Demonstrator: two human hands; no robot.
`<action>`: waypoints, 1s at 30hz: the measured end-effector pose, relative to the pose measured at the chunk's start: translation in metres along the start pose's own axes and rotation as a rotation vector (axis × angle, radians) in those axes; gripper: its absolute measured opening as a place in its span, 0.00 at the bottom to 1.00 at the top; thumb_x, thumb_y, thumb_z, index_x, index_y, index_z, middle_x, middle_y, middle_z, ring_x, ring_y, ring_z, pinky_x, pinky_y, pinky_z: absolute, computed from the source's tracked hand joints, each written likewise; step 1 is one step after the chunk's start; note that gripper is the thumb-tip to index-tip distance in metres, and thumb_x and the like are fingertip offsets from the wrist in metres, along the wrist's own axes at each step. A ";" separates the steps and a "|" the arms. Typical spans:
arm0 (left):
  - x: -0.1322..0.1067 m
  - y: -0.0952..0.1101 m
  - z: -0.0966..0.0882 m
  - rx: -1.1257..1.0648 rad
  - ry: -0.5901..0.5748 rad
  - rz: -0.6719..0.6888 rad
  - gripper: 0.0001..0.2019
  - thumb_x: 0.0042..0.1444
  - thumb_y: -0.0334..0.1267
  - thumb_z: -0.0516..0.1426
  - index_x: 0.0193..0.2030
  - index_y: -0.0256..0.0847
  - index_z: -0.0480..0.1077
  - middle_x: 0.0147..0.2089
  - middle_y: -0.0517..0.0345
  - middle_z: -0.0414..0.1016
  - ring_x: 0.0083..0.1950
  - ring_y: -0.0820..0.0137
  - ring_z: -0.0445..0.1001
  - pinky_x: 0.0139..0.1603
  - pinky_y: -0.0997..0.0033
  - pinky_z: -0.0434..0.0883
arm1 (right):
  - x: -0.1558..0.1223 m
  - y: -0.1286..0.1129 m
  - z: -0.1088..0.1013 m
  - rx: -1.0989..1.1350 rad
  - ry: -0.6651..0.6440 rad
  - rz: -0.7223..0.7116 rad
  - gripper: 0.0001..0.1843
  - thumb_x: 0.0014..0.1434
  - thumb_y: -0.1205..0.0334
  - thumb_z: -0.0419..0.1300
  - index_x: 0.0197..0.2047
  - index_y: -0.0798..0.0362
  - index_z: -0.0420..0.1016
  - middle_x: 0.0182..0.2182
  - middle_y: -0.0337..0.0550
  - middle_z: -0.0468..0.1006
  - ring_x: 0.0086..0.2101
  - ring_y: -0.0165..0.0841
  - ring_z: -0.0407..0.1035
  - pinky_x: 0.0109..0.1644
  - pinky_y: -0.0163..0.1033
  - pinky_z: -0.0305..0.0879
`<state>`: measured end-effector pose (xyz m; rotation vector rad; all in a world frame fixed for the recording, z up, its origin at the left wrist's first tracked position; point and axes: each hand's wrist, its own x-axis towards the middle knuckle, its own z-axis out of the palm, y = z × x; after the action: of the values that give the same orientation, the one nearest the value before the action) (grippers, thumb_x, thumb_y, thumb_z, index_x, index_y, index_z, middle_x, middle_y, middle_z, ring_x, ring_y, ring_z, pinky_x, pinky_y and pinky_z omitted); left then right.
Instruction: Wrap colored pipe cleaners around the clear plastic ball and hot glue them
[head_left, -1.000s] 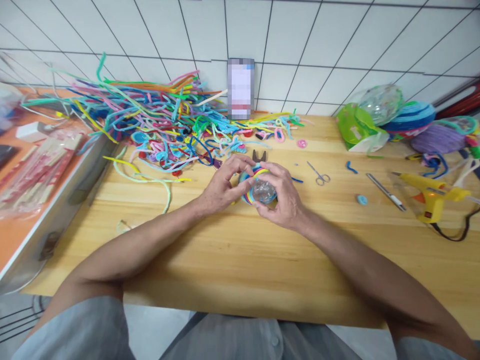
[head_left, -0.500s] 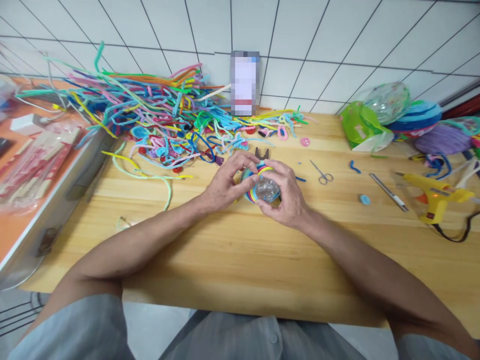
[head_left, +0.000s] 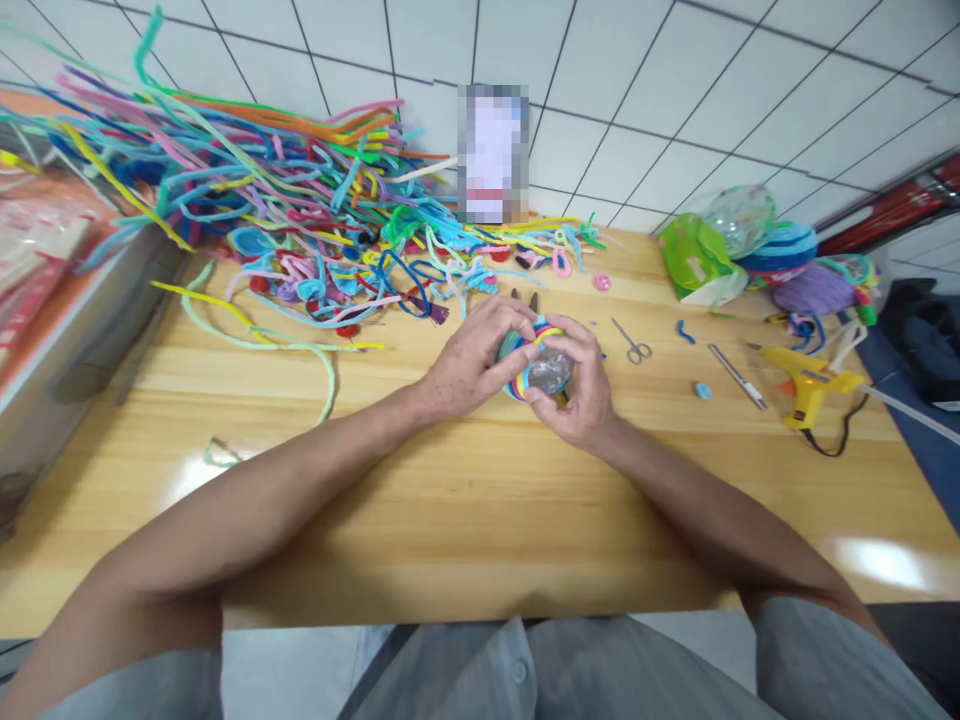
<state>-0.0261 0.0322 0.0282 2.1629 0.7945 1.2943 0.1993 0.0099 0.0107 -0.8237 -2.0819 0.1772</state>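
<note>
A clear plastic bottle piece (head_left: 549, 371), wrapped with bands of coloured pipe cleaner, is held between both hands above the table. My left hand (head_left: 474, 358) grips its wrapped left side, the thumb and fingertips pressing on the yellow, pink and blue bands. Around the clear right side curl the fingers of my right hand (head_left: 579, 385). The fingers hide part of the wrapping. Just behind the hands, the dark jaws of pliers (head_left: 533, 302) show; the rest of them is covered.
A big heap of pipe cleaners (head_left: 300, 200) lies back left, beside a phone (head_left: 492, 155) against the tiled wall. To the right are scissors (head_left: 637, 350), a blue cap (head_left: 702, 390), a utility knife (head_left: 738, 377), a yellow glue gun (head_left: 810, 385) and a green packet (head_left: 697, 260).
My view has turned and shifted to the right, so more of the table's right end shows. Both hands keep nearly the same hold on the wrapped bottle piece.
</note>
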 end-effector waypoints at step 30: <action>-0.013 0.004 -0.002 0.058 -0.016 0.071 0.09 0.80 0.41 0.54 0.62 0.46 0.68 0.67 0.46 0.75 0.72 0.63 0.74 0.73 0.51 0.73 | 0.003 -0.003 0.003 0.056 0.035 -0.034 0.36 0.65 0.52 0.69 0.72 0.43 0.64 0.68 0.58 0.73 0.68 0.56 0.71 0.69 0.71 0.72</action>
<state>-0.0322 0.0202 0.0238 2.2632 0.7638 1.3028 0.1946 0.0100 0.0123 -0.7519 -2.0473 0.2003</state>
